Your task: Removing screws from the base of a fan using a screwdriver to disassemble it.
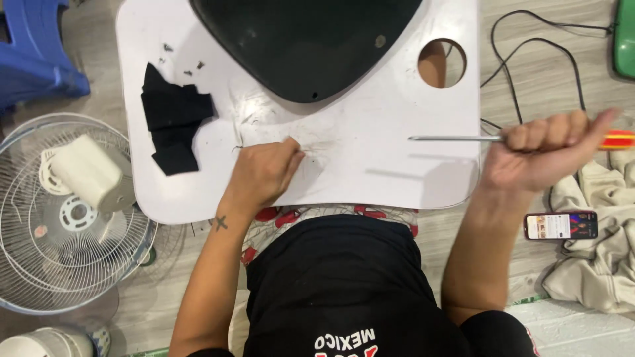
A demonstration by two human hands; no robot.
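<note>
Left fingers (291, 151) are pinched together at centre frame, their tips pressed on a thin tuft of hair-like debris (316, 147) lying on the white tray (370, 178) — whether the strands are actually gripped cannot be told. The left hand (263, 173) rests knuckles-up on the tray. Right fingers (539, 135) are curled tight in a fist around the screwdriver (456, 138), at right of frame; its shaft lies level, tip pointing left above the tray. The right hand (536, 155) hangs just off the tray's right edge. Best practice, as judged: keep the pinch low and the tip clear of the left hand. Upper left — a black cloth (173, 119); top centre, a black cover (304, 39); far left, a fan grille (66, 218).
</note>
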